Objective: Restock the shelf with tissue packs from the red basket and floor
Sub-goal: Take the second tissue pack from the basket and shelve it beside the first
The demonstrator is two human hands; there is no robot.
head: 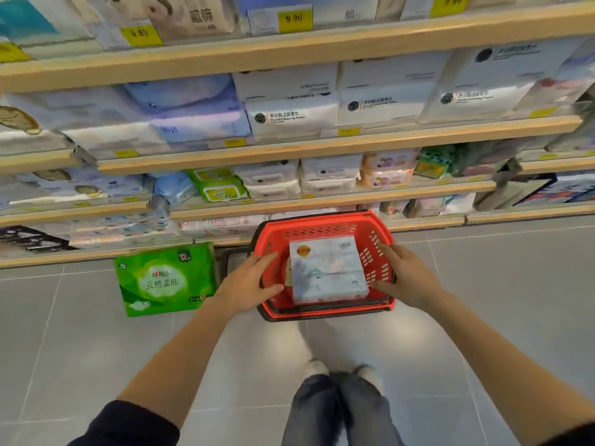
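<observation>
1. Grey floor (483, 300) tiles at 6 o'clock carry the person's shoes. Both bare forearms reach toward 12 o'clock.
2. Left grip (248, 281): spread, fingers straight, lying over the left rim of the red basket (325, 313), thumb aimed at the pack's near-left corner. It holds nothing.
3. Right grip (405, 275): spread likewise, inside the basket's right wall, thumb at the pack's right edge. Contact cannot be confirmed.
4. White tissue pack (326, 272): flat in the basket, between the grips, at 3 o'clock from the left one and 9 o'clock from the right. Both are about equally near. Its outline looks close to square, so the long axis is not determinable.
5. Green tissue pack (164, 278): on the floor at 9 o'clock of the basket, nearer the left grip.
6. Shelf (322, 146): stocked tiers at 12 o'clock. Assessment: a two-sided clamp and lift comes next.
</observation>
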